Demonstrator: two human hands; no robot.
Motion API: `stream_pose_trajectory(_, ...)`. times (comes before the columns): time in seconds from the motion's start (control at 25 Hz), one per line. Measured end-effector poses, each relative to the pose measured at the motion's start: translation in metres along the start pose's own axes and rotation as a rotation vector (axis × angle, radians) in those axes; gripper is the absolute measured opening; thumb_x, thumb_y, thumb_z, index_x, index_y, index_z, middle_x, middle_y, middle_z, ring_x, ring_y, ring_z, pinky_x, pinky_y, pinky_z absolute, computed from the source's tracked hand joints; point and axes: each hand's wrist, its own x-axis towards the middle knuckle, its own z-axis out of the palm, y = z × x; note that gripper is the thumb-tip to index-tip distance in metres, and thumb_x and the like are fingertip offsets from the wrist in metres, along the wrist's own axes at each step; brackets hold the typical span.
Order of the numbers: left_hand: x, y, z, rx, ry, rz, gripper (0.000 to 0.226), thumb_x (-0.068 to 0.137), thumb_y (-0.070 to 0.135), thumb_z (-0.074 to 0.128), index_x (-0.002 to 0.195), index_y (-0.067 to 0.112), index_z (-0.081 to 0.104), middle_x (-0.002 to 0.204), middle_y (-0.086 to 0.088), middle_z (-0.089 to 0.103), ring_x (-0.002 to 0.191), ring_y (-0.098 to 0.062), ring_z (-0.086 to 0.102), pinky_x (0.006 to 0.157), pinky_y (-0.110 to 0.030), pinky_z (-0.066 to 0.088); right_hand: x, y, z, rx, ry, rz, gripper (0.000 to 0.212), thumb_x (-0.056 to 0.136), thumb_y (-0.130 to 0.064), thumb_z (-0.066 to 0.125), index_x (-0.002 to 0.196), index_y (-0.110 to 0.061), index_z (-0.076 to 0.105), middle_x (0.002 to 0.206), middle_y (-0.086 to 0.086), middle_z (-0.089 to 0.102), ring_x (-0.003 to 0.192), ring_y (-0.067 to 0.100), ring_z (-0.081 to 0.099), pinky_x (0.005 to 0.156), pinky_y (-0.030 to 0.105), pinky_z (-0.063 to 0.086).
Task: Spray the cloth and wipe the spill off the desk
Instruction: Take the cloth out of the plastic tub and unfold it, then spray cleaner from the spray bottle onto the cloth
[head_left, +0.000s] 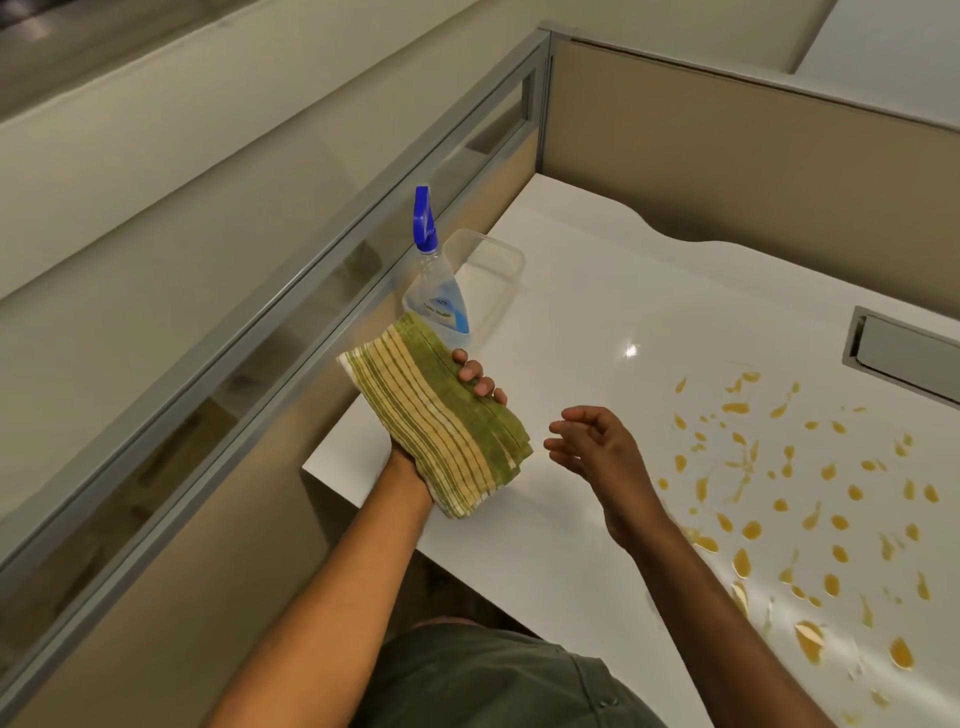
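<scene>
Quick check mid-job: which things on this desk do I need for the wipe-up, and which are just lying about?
Needed:
- folded green striped cloth, held in the left hand
- spray bottle, standing behind the cloth
- orange spill on the desk
- right hand, free

Lying about:
- clear plastic container behind the bottle
- metal cable hatch

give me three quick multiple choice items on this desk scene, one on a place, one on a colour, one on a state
1. Where is the spray bottle?
A. beside the clear plastic container
B. amid the spill
C. in the right hand

2. What colour is the spill?
A. blue
B. yellow-orange
C. black

3. What is the left hand doing?
A. resting flat on the desk
B. gripping the bottle
C. holding the folded striped cloth

Key: A, it stands by the container; B, yellow-orange droplets on the white desk; C, fingers curl over the cloth's edge while the right hand hangs open.
</scene>
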Motion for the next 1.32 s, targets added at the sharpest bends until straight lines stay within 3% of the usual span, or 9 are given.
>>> stream_pose_trajectory(0.2,0.001,0.024,-0.028,-0.006,0.094,-0.027,0.046,0.083,0.057,0.073,0.102,0.016,0.063,0.088,-0.003,0.070,0.080,-0.022,0.069,0.088,-0.039,0.056,0.066,-0.028,0.053,-0.154,0.016,-0.196,0.025,0.101,-0.023,0.066,0.125,-0.019,0.061,0.116,-0.001,0.069,0.106,0.018,0.072,0.093,0.040,0.062)
stream_pose_trajectory(0.28,0.002,0.033,-0.037,-0.046,0.113,-0.035,0.044,0.089,0.058,0.064,0.103,0.016,0.062,0.088,-0.004,0.069,0.081,-0.023,0.069,0.088,-0.040,0.056,0.093,-0.042,0.077,-0.201,0.009,-0.259,0.029,0.100,-0.024,0.067,0.128,-0.021,0.059,0.124,-0.004,0.066,0.109,0.015,0.069,0.095,0.040,0.062)
stream_pose_trajectory(0.44,0.004,0.042,-0.051,-0.086,0.174,-0.037,0.046,0.099,0.060,0.043,0.108,0.017,0.058,0.091,-0.004,0.068,0.083,-0.024,0.067,0.090,-0.043,0.055,0.137,-0.069,0.125,-0.329,-0.051,-0.424,0.045,0.099,-0.023,0.069,0.140,-0.017,0.050,0.141,0.000,0.058,0.118,0.015,0.063,0.089,0.020,0.056)
stream_pose_trajectory(0.64,0.011,0.045,-0.062,-0.115,0.222,-0.054,0.053,0.104,0.064,0.032,0.107,0.017,0.058,0.093,-0.005,0.066,0.086,-0.025,0.066,0.095,-0.044,0.052,0.182,-0.092,0.171,-0.404,-0.076,-0.532,0.062,0.094,-0.023,0.076,0.147,-0.013,0.044,0.150,0.006,0.053,0.130,0.019,0.054,0.097,0.027,0.051)
stream_pose_trajectory(0.8,0.018,0.046,-0.064,-0.129,0.201,-0.050,0.052,0.104,0.063,0.035,0.110,0.016,0.057,0.094,-0.006,0.066,0.086,-0.024,0.066,0.095,-0.044,0.053,0.202,-0.094,0.187,-0.477,-0.106,-0.578,0.055,0.096,-0.022,0.073,0.144,-0.011,0.048,0.143,0.008,0.059,0.121,0.014,0.055,0.088,0.011,0.044)
stream_pose_trajectory(0.96,0.026,0.048,-0.066,-0.160,0.172,-0.055,0.058,0.105,0.066,0.028,0.113,0.015,0.056,0.097,-0.006,0.067,0.089,-0.025,0.066,0.096,-0.046,0.053,0.208,-0.095,0.190,-0.549,-0.118,-0.579,0.039,0.100,-0.021,0.068,0.134,-0.008,0.054,0.123,0.006,0.064,0.105,0.014,0.057,0.086,0.027,0.048)
stream_pose_trajectory(1.08,0.031,0.049,-0.067,-0.154,0.165,-0.068,0.060,0.105,0.067,0.025,0.113,0.016,0.056,0.098,-0.006,0.067,0.090,-0.025,0.067,0.097,-0.046,0.052,0.199,-0.113,0.181,-0.497,-0.125,-0.611,0.036,0.101,-0.017,0.067,0.133,-0.007,0.054,0.119,0.003,0.063,0.106,0.018,0.060,0.091,0.033,0.053)
stream_pose_trajectory(1.2,0.032,0.049,-0.065,-0.145,0.204,-0.058,0.058,0.105,0.066,0.028,0.113,0.016,0.056,0.098,-0.006,0.067,0.090,-0.025,0.067,0.097,-0.047,0.052,0.174,-0.145,0.160,-0.398,-0.128,-0.697,0.040,0.100,-0.018,0.066,0.134,-0.005,0.050,0.124,0.010,0.065,0.113,0.023,0.065,0.102,0.045,0.057)
stream_pose_trajectory(1.32,0.034,0.053,-0.056,-0.104,0.216,-0.063,0.056,0.103,0.067,0.033,0.112,0.017,0.056,0.097,-0.006,0.066,0.089,-0.026,0.065,0.097,-0.047,0.051,0.138,-0.189,0.130,-0.174,-0.164,-0.712,0.054,0.095,-0.014,0.074,0.136,-0.014,0.039,0.120,0.007,0.070,0.111,0.021,0.071,0.103,0.045,0.058)
